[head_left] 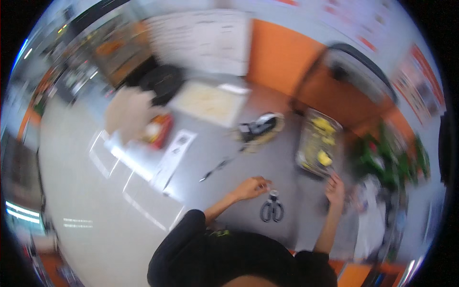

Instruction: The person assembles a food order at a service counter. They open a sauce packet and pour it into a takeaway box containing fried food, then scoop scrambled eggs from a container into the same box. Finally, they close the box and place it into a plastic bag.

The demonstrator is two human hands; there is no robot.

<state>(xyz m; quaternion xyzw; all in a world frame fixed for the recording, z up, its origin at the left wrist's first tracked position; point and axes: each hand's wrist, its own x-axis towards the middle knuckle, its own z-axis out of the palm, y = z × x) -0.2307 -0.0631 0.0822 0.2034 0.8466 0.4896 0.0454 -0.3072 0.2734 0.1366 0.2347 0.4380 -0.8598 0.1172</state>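
A tray point(301, 155) with several yellow pieces point(324, 158) in it lies on the right of the grey table. At its near right corner is my right hand point(335, 190), fingers closed around something thin that blur hides. My left hand point(253, 188) hovers over the table with its fingers curled into a pinch; whatever they hold, if anything, is too small to make out. Just below those fingertips lies a pair of scissors point(272, 208) with dark loop handles toward me. The two hands are apart.
Beyond the scissors sits a black device point(261, 128) with a dark cord point(220, 166). A white printed strip point(176, 156), a red box point(163, 130), a brown paper bag point(125, 115) and a pale tray point(209, 104) are to the left. Green leaves point(393, 155) and a plastic bag point(372, 220) border the right.
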